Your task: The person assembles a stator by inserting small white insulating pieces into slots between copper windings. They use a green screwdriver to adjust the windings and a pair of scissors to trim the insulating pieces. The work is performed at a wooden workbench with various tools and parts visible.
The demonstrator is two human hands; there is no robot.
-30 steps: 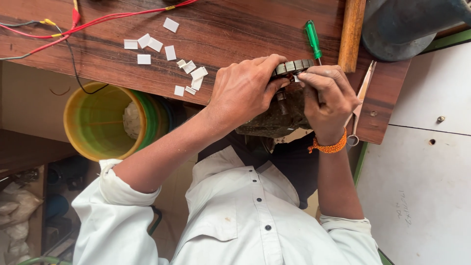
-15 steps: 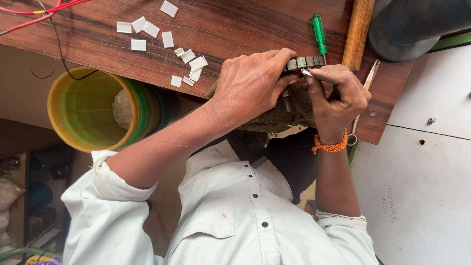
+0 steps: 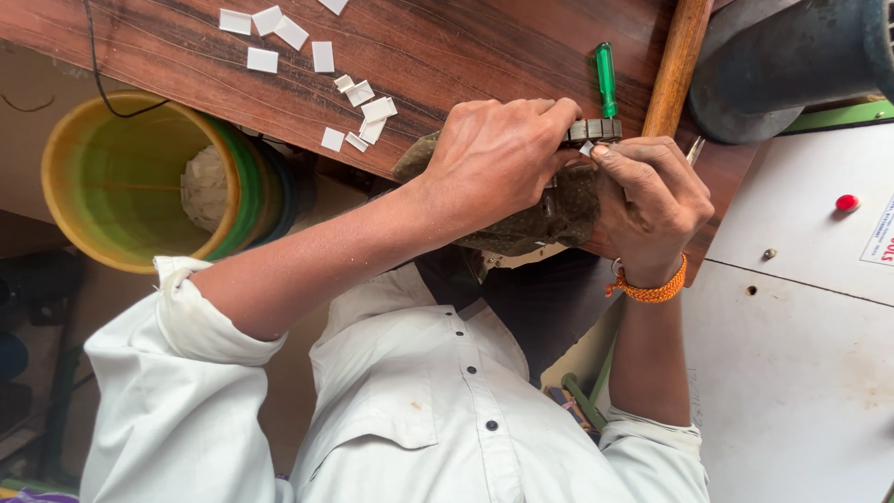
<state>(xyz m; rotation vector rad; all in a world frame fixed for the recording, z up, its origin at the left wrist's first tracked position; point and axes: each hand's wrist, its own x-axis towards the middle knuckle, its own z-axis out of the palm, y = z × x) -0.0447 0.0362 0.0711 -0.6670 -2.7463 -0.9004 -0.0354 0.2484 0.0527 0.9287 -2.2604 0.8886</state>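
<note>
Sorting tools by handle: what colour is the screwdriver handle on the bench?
Green, translucent screwdriver handle; head view shows it best.

We look down on a dark wooden worktop with streaked grain. Below its left end stands a yellow bucket with a green inside, over a dim, cluttered floor. Right of the worktop lies a white panel, scuffed, with a red button. Above that panel sits a dark grey cylinder. Soft, even light falls throughout.
</note>
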